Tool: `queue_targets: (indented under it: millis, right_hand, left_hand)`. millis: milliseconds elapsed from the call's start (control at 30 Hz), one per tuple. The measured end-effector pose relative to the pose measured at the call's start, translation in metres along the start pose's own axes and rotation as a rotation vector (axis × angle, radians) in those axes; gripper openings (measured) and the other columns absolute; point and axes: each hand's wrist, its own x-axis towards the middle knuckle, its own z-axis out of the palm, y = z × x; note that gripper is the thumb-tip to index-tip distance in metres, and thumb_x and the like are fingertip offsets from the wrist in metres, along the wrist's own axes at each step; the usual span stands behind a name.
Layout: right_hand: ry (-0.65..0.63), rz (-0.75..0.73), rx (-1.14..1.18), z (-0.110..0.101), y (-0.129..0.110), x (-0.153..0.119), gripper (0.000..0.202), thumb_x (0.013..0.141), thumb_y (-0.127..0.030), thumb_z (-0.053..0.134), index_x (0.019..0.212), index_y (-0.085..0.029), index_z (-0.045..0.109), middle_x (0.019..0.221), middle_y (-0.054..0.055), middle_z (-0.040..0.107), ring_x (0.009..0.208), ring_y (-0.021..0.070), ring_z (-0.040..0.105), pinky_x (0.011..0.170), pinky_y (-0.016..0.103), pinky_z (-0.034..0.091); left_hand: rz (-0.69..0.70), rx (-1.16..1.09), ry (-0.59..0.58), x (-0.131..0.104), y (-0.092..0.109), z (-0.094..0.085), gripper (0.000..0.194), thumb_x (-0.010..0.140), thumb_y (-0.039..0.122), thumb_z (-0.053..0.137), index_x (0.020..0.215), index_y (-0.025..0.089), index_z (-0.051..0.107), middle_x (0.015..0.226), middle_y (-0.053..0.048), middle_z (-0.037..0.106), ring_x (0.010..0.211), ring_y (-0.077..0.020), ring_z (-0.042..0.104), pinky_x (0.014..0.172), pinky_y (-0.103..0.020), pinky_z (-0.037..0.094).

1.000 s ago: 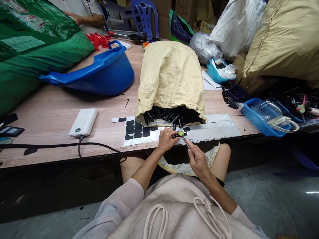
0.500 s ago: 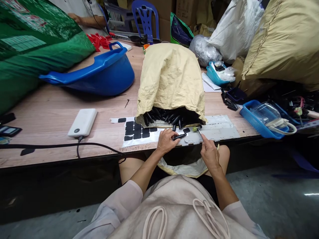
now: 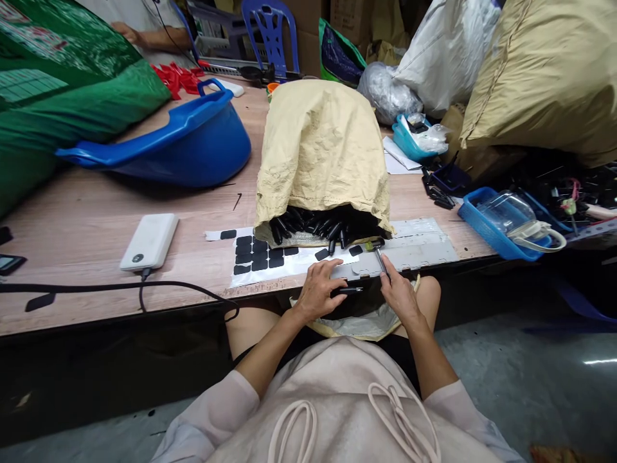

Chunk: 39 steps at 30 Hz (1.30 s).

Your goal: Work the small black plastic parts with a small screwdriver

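The wooden table (image 3: pixel 96 225) carries the bulk of the scene: a green sack (image 3: pixel 58 96) at the far left, a tipped blue basin (image 3: pixel 193 138) beside it, and in the middle a tan paper sack (image 3: pixel 321 148) lying on its side with black plastic pieces (image 3: pixel 318 225) spilling from its mouth. In front of that mouth lies a white backing sheet (image 3: pixel 289 263) with black adhesive pads (image 3: pixel 258 254), and to its left a white power bank (image 3: pixel 149 241) with a black cable (image 3: pixel 120 283) running along the table edge.

The left hand (image 3: pixel 321 292) sits at the table's near edge, fingers curled around a slim black pen-like piece (image 3: pixel 348 290) that lies level just over a bag held open on the lap (image 3: pixel 359 325). The right hand (image 3: pixel 400 296) rests just beside it, thumb and forefinger pinched on a thin tool (image 3: pixel 380 260) whose green-tipped end (image 3: pixel 372 245) points up toward the sack's mouth.

The likely trouble looks twofold. The black piece is gripped lightly and hangs past the table edge — a slip could send it beside the lap bag rather than into it. The tool's tip is close to the loose pieces and the pad sheet, so a careless sweep might snag a pad or scatter pieces.

Both forearms come in low from the body, wrists nearly flat, hands near each other but apart.
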Motion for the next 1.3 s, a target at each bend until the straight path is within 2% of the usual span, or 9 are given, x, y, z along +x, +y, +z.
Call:
queue_targets:
  millis: [167,367,433,533,667,767,967,1100,1300]
  right_hand:
    - [-0.006,0.018,-0.014,0.001,-0.003,-0.001,0.060,0.108,-0.034,0.039,0.167,-0.034,0.031,0.106,0.011,0.081,0.094,0.0281,0.076,0.081,0.032,0.052]
    - [-0.015,0.016,-0.014,0.000,-0.003,-0.001,0.060,0.108,-0.035,0.040,0.167,-0.033,0.030,0.103,0.011,0.081,0.093,0.0288,0.077,0.079,0.032,0.051]
    - [-0.018,0.017,-0.011,0.000,-0.003,-0.001,0.060,0.108,-0.035,0.039,0.167,-0.034,0.030,0.104,0.012,0.081,0.094,0.0291,0.077,0.079,0.032,0.051]
    - [-0.020,0.022,-0.005,-0.001,-0.004,-0.001,0.060,0.108,-0.034,0.039,0.168,-0.034,0.029,0.106,0.011,0.081,0.094,0.0285,0.077,0.079,0.032,0.051]
    - [-0.017,0.021,-0.002,-0.001,-0.005,-0.001,0.061,0.107,-0.034,0.040,0.167,-0.034,0.030,0.104,0.010,0.081,0.093,0.0281,0.077,0.078,0.032,0.051]
    - [-0.012,0.018,0.005,-0.001,-0.004,-0.001,0.061,0.107,-0.034,0.040,0.167,-0.033,0.031,0.100,0.010,0.081,0.091,0.0276,0.077,0.077,0.031,0.051]
    - [-0.008,-0.014,0.047,0.001,-0.001,0.000,0.060,0.106,-0.033,0.041,0.166,-0.032,0.034,0.103,0.009,0.081,0.096,0.0280,0.076,0.081,0.033,0.052]
    - [-0.006,-0.004,0.046,0.002,-0.001,0.000,0.060,0.106,-0.033,0.041,0.166,-0.032,0.034,0.105,0.011,0.081,0.094,0.0287,0.076,0.082,0.034,0.053]
    - [-0.008,0.004,0.067,0.005,0.001,0.001,0.060,0.107,-0.034,0.041,0.166,-0.033,0.034,0.103,0.010,0.081,0.092,0.0286,0.076,0.081,0.034,0.053]
  left_hand:
    - [-0.015,0.170,-0.018,-0.018,0.016,0.024,0.016,0.078,0.024,0.083,0.094,0.025,0.079,0.168,-0.009,0.037,0.151,-0.0417,0.034,0.118,-0.061,0.034]
    - [-0.047,0.153,0.125,-0.021,0.028,0.032,0.024,0.079,0.032,0.083,0.097,0.022,0.071,0.152,-0.017,0.054,0.140,-0.0393,0.047,0.114,-0.058,0.039]
    - [-0.174,0.127,0.237,-0.008,0.026,0.023,0.015,0.085,0.031,0.075,0.092,0.021,0.067,0.125,-0.016,0.068,0.120,-0.0333,0.059,0.103,-0.050,0.047]
    - [-0.445,0.139,0.349,0.023,0.016,0.007,0.011,0.088,0.030,0.068,0.090,0.021,0.063,0.094,-0.009,0.069,0.096,-0.0286,0.061,0.090,-0.044,0.049]
    - [-0.655,0.155,0.252,0.064,0.001,-0.007,0.018,0.084,0.038,0.074,0.091,0.022,0.067,0.097,-0.010,0.069,0.105,-0.0331,0.060,0.092,-0.044,0.048]
    - [-0.716,0.152,0.147,0.074,-0.006,-0.015,0.015,0.084,0.036,0.072,0.082,0.023,0.067,0.101,-0.011,0.070,0.110,-0.0352,0.059,0.092,-0.044,0.048]
    - [-0.709,0.076,0.166,0.027,-0.019,-0.043,0.010,0.079,0.031,0.071,0.079,0.024,0.063,0.074,-0.002,0.067,0.079,-0.0248,0.060,0.072,-0.035,0.045]
    - [-0.637,0.043,0.188,-0.004,-0.021,-0.054,0.013,0.081,0.031,0.076,0.082,0.025,0.065,0.076,-0.001,0.068,0.082,-0.0238,0.059,0.072,-0.034,0.045]
    - [-0.328,-0.037,0.069,0.012,-0.010,-0.035,0.013,0.084,0.030,0.079,0.089,0.024,0.069,0.085,-0.002,0.069,0.087,-0.0234,0.058,0.082,-0.037,0.047]
